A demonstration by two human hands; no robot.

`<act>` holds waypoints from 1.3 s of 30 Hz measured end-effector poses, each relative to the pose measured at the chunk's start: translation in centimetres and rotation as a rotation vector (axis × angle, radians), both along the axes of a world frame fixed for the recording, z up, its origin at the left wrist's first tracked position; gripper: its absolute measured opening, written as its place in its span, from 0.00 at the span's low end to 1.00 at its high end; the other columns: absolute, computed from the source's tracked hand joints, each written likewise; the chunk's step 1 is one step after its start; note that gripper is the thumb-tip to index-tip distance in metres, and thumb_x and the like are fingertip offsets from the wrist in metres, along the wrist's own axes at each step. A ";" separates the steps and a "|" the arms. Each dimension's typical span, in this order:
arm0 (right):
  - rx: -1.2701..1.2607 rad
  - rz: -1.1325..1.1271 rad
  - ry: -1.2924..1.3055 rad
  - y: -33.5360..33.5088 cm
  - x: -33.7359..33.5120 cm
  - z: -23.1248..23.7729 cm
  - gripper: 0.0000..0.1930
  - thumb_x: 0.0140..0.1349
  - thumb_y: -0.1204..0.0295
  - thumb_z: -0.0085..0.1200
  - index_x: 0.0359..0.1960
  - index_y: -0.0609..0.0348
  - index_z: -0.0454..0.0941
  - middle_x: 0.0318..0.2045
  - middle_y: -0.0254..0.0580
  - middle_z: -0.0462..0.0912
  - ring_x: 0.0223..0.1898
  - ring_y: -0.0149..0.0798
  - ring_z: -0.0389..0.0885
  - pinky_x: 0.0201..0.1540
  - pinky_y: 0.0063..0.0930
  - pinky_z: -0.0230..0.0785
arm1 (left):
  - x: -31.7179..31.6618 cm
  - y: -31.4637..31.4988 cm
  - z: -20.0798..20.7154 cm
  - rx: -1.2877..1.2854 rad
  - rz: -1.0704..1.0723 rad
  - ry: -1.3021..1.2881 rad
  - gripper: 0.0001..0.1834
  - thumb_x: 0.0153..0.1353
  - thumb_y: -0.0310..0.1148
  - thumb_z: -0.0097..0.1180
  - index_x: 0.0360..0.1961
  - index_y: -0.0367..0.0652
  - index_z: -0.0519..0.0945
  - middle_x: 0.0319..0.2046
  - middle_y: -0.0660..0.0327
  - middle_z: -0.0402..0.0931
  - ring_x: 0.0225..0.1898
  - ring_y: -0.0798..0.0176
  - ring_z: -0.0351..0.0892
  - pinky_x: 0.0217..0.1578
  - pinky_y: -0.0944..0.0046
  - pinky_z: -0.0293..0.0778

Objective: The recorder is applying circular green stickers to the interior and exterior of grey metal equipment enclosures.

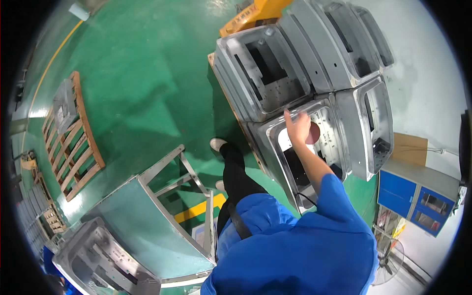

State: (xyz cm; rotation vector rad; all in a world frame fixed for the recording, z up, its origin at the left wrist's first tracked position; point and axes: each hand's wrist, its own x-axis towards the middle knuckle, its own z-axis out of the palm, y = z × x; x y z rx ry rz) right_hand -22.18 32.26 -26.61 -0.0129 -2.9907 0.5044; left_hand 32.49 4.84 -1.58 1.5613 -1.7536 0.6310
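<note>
My right hand (297, 126) reaches out from a blue sleeve and rests on the top rim of a grey sheet-metal housing (272, 136) with a large cut-out. The fingers grip a round reddish-brown disc (314, 132), pressed against the inside of that housing. A thin dark cable (306, 197) runs along under the forearm. My left hand is out of sight. My dark trouser leg and a white shoe (217, 143) stand on the green floor just left of the housing.
More grey housings (265, 69) are stacked behind and to the right. A yellow pallet truck (255, 12) stands at the top. A wooden pallet (73, 137) lies on the left, a metal frame stand (172, 172) at lower left, a blue cabinet (418, 196) and a fan (391, 260) on the right.
</note>
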 end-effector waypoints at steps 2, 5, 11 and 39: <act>0.078 0.164 -0.505 6.6 5.1 -2.8 0.41 0.39 0.43 0.56 0.45 0.68 0.64 0.44 0.59 0.68 0.47 0.53 0.66 0.48 0.41 0.60 | -3.1 -0.2 0.5 0.011 -0.028 -0.030 0.10 0.52 0.31 0.51 0.34 0.38 0.76 0.27 0.53 0.76 0.25 0.54 0.69 0.31 0.61 0.66; 0.189 0.129 -1.067 8.4 10.6 -3.3 0.44 0.35 0.44 0.59 0.50 0.65 0.62 0.43 0.57 0.72 0.46 0.52 0.71 0.46 0.39 0.65 | -6.0 -0.7 0.6 0.045 -0.088 -0.054 0.09 0.52 0.31 0.52 0.31 0.37 0.78 0.25 0.53 0.76 0.22 0.55 0.68 0.28 0.62 0.67; -0.059 0.089 -0.659 9.0 12.9 -5.7 0.21 0.42 0.64 0.56 0.36 0.63 0.67 0.27 0.55 0.76 0.32 0.54 0.76 0.36 0.42 0.68 | -6.3 -1.8 -2.3 0.364 -0.103 0.337 0.13 0.57 0.33 0.50 0.37 0.33 0.77 0.34 0.53 0.76 0.32 0.63 0.74 0.33 0.66 0.69; -0.117 -0.728 -0.433 19.8 -0.6 -15.1 0.35 0.27 0.55 0.69 0.36 0.69 0.72 0.36 0.51 0.77 0.39 0.46 0.75 0.44 0.34 0.65 | -9.7 1.3 -8.9 0.635 -0.242 0.618 0.11 0.56 0.29 0.51 0.29 0.28 0.73 0.27 0.56 0.73 0.29 0.68 0.70 0.30 0.70 0.69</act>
